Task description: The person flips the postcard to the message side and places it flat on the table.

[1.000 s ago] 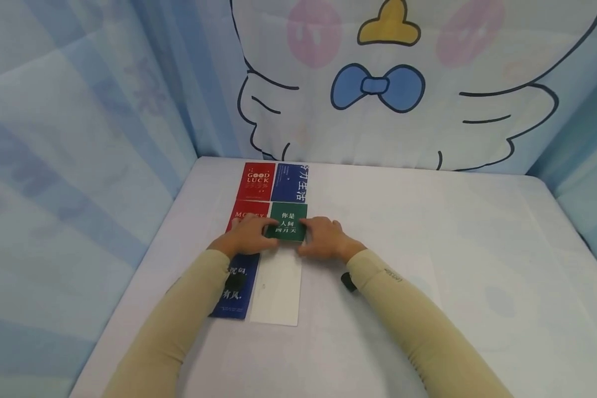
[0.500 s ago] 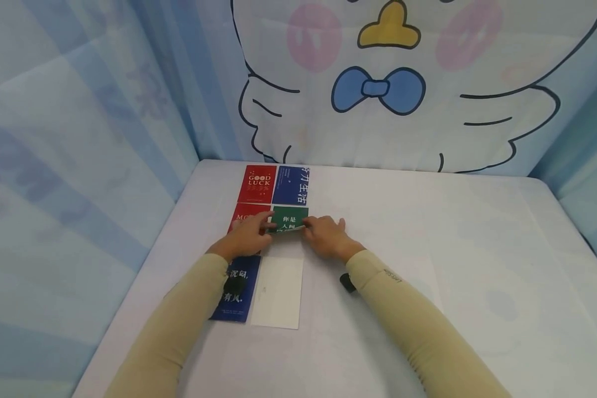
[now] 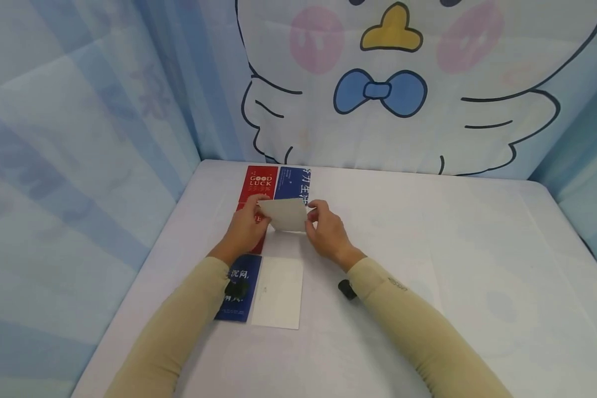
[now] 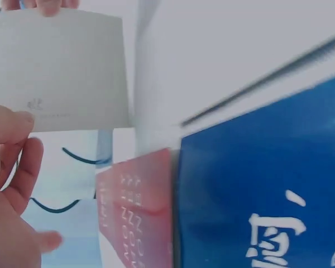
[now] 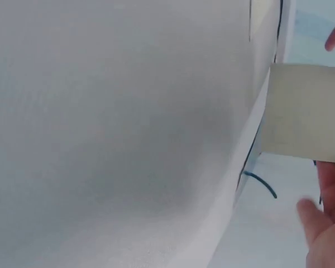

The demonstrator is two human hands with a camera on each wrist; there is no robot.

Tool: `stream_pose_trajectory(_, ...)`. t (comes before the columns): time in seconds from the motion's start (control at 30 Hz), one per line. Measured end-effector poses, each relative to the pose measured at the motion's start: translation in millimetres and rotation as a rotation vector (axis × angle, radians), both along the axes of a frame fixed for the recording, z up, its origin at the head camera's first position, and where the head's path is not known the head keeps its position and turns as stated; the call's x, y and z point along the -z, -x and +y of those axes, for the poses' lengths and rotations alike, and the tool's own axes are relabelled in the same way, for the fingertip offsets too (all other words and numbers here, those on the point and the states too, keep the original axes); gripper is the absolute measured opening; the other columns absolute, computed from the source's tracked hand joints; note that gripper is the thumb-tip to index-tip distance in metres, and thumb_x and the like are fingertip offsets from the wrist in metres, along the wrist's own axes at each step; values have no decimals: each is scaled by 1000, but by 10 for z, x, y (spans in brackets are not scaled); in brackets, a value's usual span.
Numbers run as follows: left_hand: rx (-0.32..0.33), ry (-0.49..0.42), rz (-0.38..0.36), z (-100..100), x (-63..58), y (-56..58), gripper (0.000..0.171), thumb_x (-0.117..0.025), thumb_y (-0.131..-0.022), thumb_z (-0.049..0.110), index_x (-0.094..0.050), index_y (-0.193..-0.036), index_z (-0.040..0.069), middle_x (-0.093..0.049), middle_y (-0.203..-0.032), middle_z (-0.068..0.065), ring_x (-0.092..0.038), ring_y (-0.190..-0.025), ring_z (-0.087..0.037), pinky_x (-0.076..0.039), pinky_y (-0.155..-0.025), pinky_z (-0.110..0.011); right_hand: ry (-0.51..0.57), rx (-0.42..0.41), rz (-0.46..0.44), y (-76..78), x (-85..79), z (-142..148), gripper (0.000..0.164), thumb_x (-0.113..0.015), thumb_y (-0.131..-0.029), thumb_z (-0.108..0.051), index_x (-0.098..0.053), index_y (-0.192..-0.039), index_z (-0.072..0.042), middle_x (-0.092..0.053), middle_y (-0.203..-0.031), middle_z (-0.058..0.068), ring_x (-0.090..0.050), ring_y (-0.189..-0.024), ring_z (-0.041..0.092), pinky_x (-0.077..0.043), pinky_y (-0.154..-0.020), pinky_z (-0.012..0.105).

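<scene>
Between my hands a postcard [image 3: 284,214] is tilted up off the table, its plain cream back toward me and its green printed face hidden. My left hand [image 3: 242,231] pinches its left edge, and in the left wrist view the thumb [image 4: 14,124] lies on the cream back. At the opposite edge, my right hand [image 3: 330,232] pinches the card with thumb and fingers. Under the left hand lies a red "MONEY" card [image 4: 139,209], partly covered. Behind the raised card are a red "GOOD LUCK" card [image 3: 258,181] and a blue card [image 3: 289,183].
Nearer to me lie a blue card with white characters [image 3: 249,276] and a cream card [image 3: 277,293], side by side. The white table [image 3: 428,276] extends to the right. A printed curtain [image 3: 378,138] hangs behind it.
The green card, lying face up a second ago, has been lifted by its near edge and tipped up, so its cream back now shows. Both hands have risen and moved slightly away from me.
</scene>
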State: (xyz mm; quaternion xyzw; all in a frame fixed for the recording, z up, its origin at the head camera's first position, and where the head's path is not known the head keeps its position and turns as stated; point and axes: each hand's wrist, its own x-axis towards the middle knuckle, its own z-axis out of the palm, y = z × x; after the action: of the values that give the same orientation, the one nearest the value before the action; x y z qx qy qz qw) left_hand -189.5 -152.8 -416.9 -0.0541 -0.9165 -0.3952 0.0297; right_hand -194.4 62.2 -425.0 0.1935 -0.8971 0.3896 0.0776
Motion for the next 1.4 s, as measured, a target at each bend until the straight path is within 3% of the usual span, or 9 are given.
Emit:
stream_pose_trajectory(0.17,-41,-108,53,22,-64,-26,47,-66,-97,13,-40,-137,11,-69,-119,-16,-65,-113,-31,-48,-100,-49,130,17,53,-35,6,-16,33,-61,-94,0,-42,-121,0,-63,-99,16,-65,-89,29,-55,-82,42)
stream_pose_trajectory(0.37,-72,-143,119,25,-52,-52,37,-67,-97,11,-50,-130,6,-62,-121,-16,-63,-106,-30,-55,-91,-44,167,9,60,-44,-11,-27,32,-60,-93,0,-52,-123,1,-59,-100,13,-64,-88,27,-55,-82,41)
stream_pose_trajectory(0.53,-34,-74,134,-7,-12,-72,42,-67,-96,13,-56,-136,3,-58,-131,-15,-56,-121,-30,-47,-102,-44,139,-1,-41,-28,-19,-20,44,-62,-92,-5,-53,-135,2,-59,-111,14,-66,-90,25,-55,-82,38)
stream_pose_trajectory(0.77,-5,33,31,-47,41,-68,54,-69,-95,17,-51,-145,7,-51,-143,-13,-43,-137,-31,-38,-110,-47,-25,-34,-187,1,-29,10,54,-66,-94,-12,-49,-144,-1,-58,-116,10,-63,-93,23,-54,-84,35)
stream_pose_trajectory(1.17,11,254,-28,-5,167,13,60,-73,-92,27,-51,-147,15,-53,-146,-7,-45,-136,-29,-30,-113,-56,-179,-51,-238,122,28,62,57,-64,-94,-12,-46,-147,0,-58,-118,11,-58,-95,23,-50,-85,36)
stream_pose_trajectory(1.4,5,305,-50,46,232,107,63,-76,-89,27,-52,-147,18,-54,-144,-6,-47,-132,-28,-34,-107,-52,-250,-59,-280,212,22,73,60,-64,-95,-13,-43,-149,0,-58,-124,14,-56,-99,26,-48,-92,39)
